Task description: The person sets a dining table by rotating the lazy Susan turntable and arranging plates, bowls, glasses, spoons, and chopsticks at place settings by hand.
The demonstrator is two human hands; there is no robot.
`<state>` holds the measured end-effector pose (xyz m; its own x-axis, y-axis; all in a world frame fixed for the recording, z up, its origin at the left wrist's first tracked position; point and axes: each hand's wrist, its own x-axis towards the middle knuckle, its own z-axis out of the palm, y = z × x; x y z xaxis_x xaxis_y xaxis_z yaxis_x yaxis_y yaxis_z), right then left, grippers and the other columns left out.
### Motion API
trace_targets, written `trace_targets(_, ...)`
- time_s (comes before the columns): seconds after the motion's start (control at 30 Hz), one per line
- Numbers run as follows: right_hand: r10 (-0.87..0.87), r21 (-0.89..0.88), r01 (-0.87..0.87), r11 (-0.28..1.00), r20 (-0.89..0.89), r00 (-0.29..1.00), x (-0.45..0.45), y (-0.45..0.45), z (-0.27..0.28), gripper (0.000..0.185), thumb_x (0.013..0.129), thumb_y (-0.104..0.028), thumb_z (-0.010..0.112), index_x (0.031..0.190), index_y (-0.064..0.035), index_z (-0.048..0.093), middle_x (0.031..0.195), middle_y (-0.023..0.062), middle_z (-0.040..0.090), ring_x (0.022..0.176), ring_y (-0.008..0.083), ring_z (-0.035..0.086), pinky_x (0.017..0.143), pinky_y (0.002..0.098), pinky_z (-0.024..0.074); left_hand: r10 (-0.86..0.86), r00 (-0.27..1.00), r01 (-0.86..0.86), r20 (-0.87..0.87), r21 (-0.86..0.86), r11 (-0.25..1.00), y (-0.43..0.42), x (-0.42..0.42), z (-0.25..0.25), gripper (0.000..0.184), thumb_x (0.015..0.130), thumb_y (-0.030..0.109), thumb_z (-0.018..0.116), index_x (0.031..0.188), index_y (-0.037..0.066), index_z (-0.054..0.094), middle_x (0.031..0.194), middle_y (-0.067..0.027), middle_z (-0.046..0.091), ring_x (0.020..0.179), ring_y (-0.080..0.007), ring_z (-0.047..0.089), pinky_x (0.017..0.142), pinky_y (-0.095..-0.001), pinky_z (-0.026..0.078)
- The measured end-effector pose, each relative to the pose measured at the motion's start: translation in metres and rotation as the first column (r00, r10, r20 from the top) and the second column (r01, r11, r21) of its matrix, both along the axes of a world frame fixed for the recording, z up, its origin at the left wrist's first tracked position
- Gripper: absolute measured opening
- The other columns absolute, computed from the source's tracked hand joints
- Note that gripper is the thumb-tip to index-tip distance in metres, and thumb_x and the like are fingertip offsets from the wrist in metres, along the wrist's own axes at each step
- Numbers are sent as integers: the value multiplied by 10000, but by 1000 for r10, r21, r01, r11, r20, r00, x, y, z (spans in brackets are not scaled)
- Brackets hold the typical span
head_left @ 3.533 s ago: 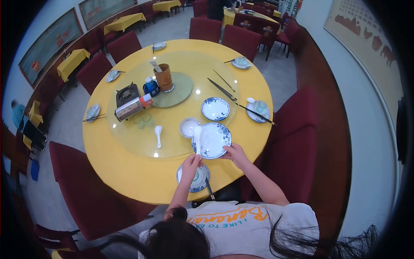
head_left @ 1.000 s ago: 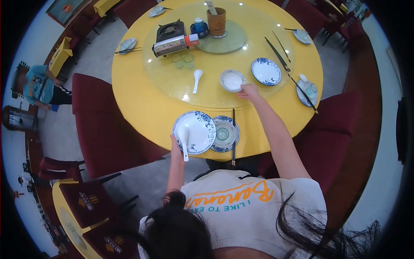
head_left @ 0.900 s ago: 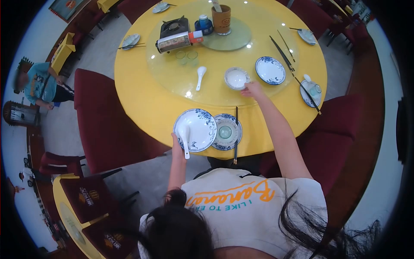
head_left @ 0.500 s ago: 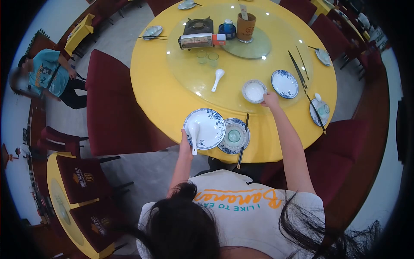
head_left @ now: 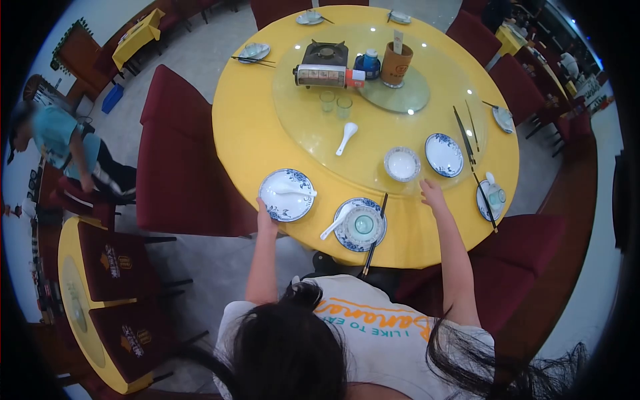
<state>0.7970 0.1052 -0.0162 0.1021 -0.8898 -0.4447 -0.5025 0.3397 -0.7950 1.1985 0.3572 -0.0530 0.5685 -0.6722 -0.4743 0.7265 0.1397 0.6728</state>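
My left hand (head_left: 266, 219) grips the near edge of a blue-and-white plate (head_left: 283, 208) over the table's left front. A white soup spoon (head_left: 297, 193) lies across that plate. My right hand (head_left: 432, 193) is open and holds nothing, just below and right of a small white bowl (head_left: 402, 165) on the glass turntable. Beside that bowl lies a blue-flowered plate (head_left: 444, 155). Between my hands stands a place setting: a patterned plate (head_left: 377, 243) carrying a bowl with a green glass (head_left: 364, 225), a white spoon (head_left: 333, 223) at its left and black chopsticks (head_left: 375, 235) at its right.
On the turntable stand a portable gas stove (head_left: 325, 63), a blue container (head_left: 367, 65), a brown cup (head_left: 397, 65), two glasses, a white spoon (head_left: 347, 139) and loose chopsticks. Red chairs (head_left: 177, 160) surround the yellow table (head_left: 243, 133). A person (head_left: 67, 147) is at the far left.
My right hand has let go of the small bowl, now on the turntable, and drawn back. My left hand has moved the plate left, off the place setting. The spoon on it has turned sideways.
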Motion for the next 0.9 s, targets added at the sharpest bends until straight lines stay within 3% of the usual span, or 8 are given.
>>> trace_targets(0.23, -62, 35, 61, 998, 28, 998, -43, 71, 19, 567, 817, -383, 484, 1241, -24, 369, 1139, 106, 474, 971, 229, 505, 744, 347, 451, -2, 1000, 2, 19, 25, 1000, -21, 9, -9, 577, 894, 463, 255, 1225, 4, 364, 1178, -126, 473, 1051, -239, 488, 864, -343, 416)
trace_targets(0.33, -130, 41, 128, 991, 39, 991, -59, 97, 9, 545, 818, -350, 494, 1230, -12, 376, 1157, 136, 467, 996, 253, 500, 770, 337, 444, -45, 941, -37, 336, 234, 971, -26, 23, -26, 548, 908, 418, 256, 1151, -35, 445, 1113, -143, 520, 990, -238, 529, 821, -330, 429)
trace_targets(0.37, -96, -40, 94, 995, -60, 994, -64, 106, -2, 542, 817, -340, 500, 1226, -7, 377, 1169, 153, 459, 1010, 275, 492, 793, 341, 434, -35, 826, -169, 562, 306, 937, -27, 31, -44, 506, 905, 374, 289, 1067, -53, 506, 1007, -181, 572, 901, -278, 565, 760, -354, 438)
trace_targets(0.43, -51, -188, 1, 982, -259, 964, -78, 122, -33, 535, 814, -321, 513, 1219, 2, 380, 1191, 187, 442, 1039, 320, 475, 838, 349, 413, -260, 604, -275, 753, 503, 820, -25, 28, -25, 477, 895, 361, 318, 1035, -47, 521, 946, -211, 578, 857, -318, 565, 733, -380, 435)
trace_targets(0.5, -2, -250, -122, 961, -445, 895, -77, 148, -34, 511, 809, -279, 524, 1195, 28, 393, 1190, 257, 417, 1083, 378, 426, 913, 362, 354, -395, 407, -394, 823, 549, 737, -25, 27, -12, 421, 878, 339, 356, 992, -24, 538, 832, -240, 577, 779, -385, 548, 682, -428, 423)
trace_targets(0.6, 119, -234, -340, 911, -640, 759, -69, 186, -39, 653, 786, -364, 515, 1241, 52, 300, 1244, 308, 294, 1150, 418, 312, 946, 416, 294, -495, 348, -447, 796, 605, 659, -26, 21, -3, 404, 878, 326, 354, 973, -21, 538, 785, -230, 580, 758, -384, 551, 676, -440, 422)
trace_targets(0.77, 172, -32, -282, 959, -727, 664, -37, 206, -37, 897, 755, -543, 457, 1325, 15, 47, 1352, 289, -58, 1254, 438, -12, 988, 537, 101, -491, 273, -576, 827, 549, 606, -25, -14, 13, 413, 855, 283, 418, 1150, -7, 414, 1085, -209, 457, 936, -362, 475, 776, -426, 393)
trace_targets(0.9, 191, 32, -237, 971, -700, 688, -33, 203, -43, 978, 728, -614, 425, 1324, 10, -35, 1343, 287, -133, 1252, 410, -135, 980, 554, -18, -448, 200, -680, 871, 453, 577, -27, -34, -6, 473, 842, 244, 447, 1214, -28, 344, 1139, -218, 404, 1042, -353, 383, 875, -425, 326)
